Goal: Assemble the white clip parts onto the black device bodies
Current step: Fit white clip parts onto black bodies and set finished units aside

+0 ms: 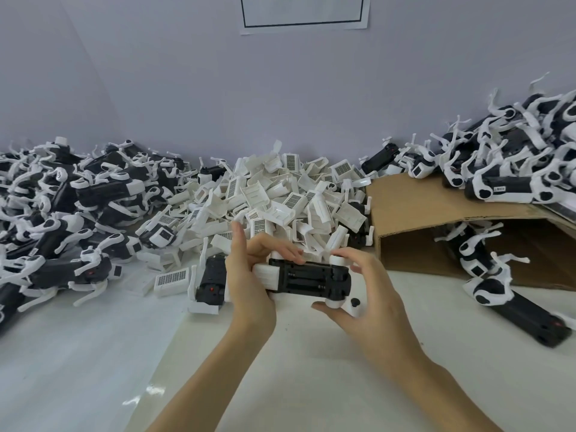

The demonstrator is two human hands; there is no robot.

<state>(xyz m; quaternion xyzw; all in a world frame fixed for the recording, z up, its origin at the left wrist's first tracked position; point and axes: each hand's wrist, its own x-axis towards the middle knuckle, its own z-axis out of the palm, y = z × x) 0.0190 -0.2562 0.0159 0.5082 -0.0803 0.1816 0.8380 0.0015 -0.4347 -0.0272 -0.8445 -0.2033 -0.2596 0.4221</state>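
Observation:
I hold one black device body level between both hands above the table, its open underside facing me. My left hand grips its left end, where a white clip part sits against the body, fingers curled over the top edge. My right hand holds the right end by its white round fittings, thumb below and fingers arched above. A heap of loose white clip parts lies just behind my hands.
A pile of black-and-white devices fills the left of the table; another is stacked at the right on a tipped cardboard box. One black body lies left of my hands, another at the right. A wall closes the back.

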